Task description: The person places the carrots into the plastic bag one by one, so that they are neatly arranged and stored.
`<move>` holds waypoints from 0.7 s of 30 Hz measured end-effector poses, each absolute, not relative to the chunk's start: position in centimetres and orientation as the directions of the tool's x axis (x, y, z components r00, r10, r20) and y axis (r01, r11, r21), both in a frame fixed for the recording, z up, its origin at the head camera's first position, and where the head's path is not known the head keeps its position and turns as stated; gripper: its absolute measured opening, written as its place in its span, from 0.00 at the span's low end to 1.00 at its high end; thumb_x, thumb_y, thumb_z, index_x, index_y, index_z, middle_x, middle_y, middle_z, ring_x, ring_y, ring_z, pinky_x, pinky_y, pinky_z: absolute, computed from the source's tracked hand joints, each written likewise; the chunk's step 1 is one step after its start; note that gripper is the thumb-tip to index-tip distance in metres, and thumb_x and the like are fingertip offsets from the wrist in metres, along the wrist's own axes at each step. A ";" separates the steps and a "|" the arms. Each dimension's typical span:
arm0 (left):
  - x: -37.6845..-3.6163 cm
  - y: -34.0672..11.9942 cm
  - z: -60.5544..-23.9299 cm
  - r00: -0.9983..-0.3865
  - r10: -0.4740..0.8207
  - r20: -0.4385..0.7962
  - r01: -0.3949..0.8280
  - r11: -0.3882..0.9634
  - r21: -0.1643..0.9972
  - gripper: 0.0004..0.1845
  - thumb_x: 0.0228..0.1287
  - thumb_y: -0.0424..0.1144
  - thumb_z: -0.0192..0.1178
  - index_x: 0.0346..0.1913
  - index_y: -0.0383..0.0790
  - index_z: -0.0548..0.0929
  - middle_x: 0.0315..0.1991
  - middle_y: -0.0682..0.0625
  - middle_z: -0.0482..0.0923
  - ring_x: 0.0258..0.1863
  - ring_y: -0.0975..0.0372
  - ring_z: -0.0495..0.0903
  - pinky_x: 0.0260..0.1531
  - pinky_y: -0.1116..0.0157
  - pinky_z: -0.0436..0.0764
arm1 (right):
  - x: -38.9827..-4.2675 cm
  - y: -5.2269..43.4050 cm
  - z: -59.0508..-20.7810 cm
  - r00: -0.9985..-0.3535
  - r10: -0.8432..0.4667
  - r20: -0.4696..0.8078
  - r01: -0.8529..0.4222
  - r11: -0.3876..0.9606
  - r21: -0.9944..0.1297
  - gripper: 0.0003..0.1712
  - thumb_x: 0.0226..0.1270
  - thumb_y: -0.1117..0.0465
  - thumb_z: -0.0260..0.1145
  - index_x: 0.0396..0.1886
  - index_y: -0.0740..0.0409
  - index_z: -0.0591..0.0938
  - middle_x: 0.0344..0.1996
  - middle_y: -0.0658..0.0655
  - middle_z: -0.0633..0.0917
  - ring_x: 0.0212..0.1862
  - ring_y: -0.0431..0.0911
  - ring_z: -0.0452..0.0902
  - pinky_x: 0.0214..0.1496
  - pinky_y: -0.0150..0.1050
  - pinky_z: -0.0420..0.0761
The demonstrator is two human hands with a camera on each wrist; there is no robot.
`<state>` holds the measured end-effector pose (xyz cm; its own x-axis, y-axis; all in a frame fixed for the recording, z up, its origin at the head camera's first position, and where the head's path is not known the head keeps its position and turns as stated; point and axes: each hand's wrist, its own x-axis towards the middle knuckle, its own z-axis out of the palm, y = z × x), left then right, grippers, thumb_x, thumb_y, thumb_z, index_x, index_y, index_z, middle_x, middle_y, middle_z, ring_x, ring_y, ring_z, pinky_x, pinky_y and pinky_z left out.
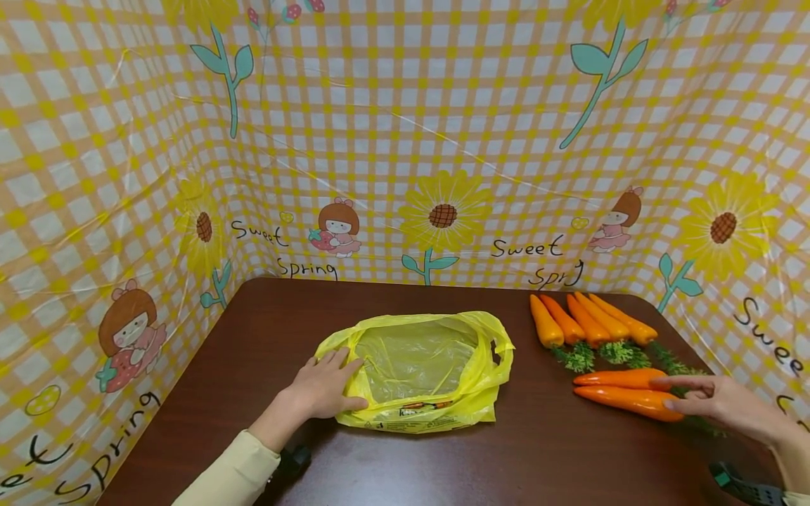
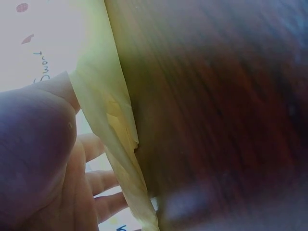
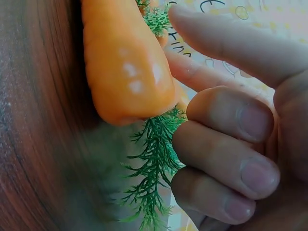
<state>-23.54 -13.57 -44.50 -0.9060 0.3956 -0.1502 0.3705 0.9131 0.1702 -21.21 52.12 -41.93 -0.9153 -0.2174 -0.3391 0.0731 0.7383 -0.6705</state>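
Note:
A yellow plastic bag point(image 1: 436, 418) lies on the brown table with its wide mouth facing up. My left hand point(image 1: 329, 386) is at its left side, with spread fingers over the rim and the thumb by the front edge. In the left wrist view, straight fingers point(image 2: 103, 183) show behind the bag's yellow film point(image 2: 120, 125). On the right, two orange carrots point(image 1: 626, 400) lie side by side. My right hand point(image 1: 728, 407) reaches over their leafy ends, index finger and thumb extended and apart at the nearer carrot point(image 3: 130, 72). Its other fingers point(image 3: 216, 139) are curled in, holding nothing.
Behind the two carrots, several more orange carrots point(image 1: 588, 323) lie in a row, with green leaves point(image 1: 579, 358) towards me. A checked, flower-printed cloth point(image 1: 380, 140) walls the table point(image 1: 272, 316) at the back and both sides.

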 end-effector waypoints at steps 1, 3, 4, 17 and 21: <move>-23.5 -13.6 -44.5 -0.906 0.395 -0.151 0.370 0.913 0.169 0.43 0.64 0.66 0.60 0.77 0.48 0.65 0.78 0.40 0.57 0.77 0.46 0.57 0.70 0.39 0.61 | -21.1 52.0 -41.9 -0.918 -0.212 -0.335 0.063 0.755 -0.652 0.30 0.78 0.51 0.58 0.70 0.65 0.72 0.24 0.46 0.74 0.22 0.44 0.59 0.24 0.41 0.63; -23.5 -13.6 -44.3 -0.906 0.396 -0.149 0.372 0.913 0.166 0.43 0.64 0.66 0.61 0.77 0.48 0.66 0.78 0.40 0.57 0.77 0.46 0.58 0.70 0.39 0.61 | -21.1 51.6 -42.0 -0.921 -0.203 -0.331 0.056 0.774 -0.631 0.35 0.78 0.51 0.58 0.70 0.76 0.67 0.24 0.46 0.74 0.23 0.41 0.60 0.25 0.40 0.64; -23.5 -13.6 -44.3 -0.906 0.396 -0.148 0.372 0.913 0.165 0.43 0.64 0.66 0.61 0.76 0.48 0.66 0.78 0.40 0.57 0.77 0.46 0.58 0.70 0.39 0.61 | -21.1 51.5 -42.0 -0.921 -0.199 -0.336 0.065 0.769 -0.636 0.36 0.78 0.51 0.59 0.70 0.77 0.66 0.20 0.45 0.71 0.21 0.41 0.59 0.24 0.40 0.64; -23.6 -13.6 -44.6 -0.906 0.399 -0.144 0.373 0.911 0.173 0.43 0.65 0.66 0.60 0.77 0.48 0.65 0.78 0.40 0.56 0.77 0.46 0.57 0.70 0.39 0.61 | -21.3 51.3 -42.2 -0.910 -0.220 -0.352 0.084 0.732 -0.676 0.38 0.75 0.53 0.62 0.69 0.80 0.65 0.14 0.44 0.58 0.17 0.41 0.46 0.19 0.42 0.61; -23.6 -13.7 -44.5 -0.906 0.398 -0.143 0.373 0.911 0.174 0.43 0.65 0.66 0.60 0.77 0.48 0.65 0.78 0.40 0.56 0.77 0.46 0.57 0.70 0.39 0.60 | -21.4 51.1 -42.1 -0.903 -0.226 -0.365 0.079 0.747 -0.660 0.37 0.75 0.54 0.63 0.69 0.79 0.67 0.15 0.44 0.56 0.18 0.40 0.47 0.24 0.39 0.61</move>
<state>-23.60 -13.69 -44.53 -0.9059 0.3984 -0.1435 0.3732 0.9113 0.1740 -21.36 51.12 -42.12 -0.9032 -0.2262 -0.3648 0.0794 0.7471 -0.6599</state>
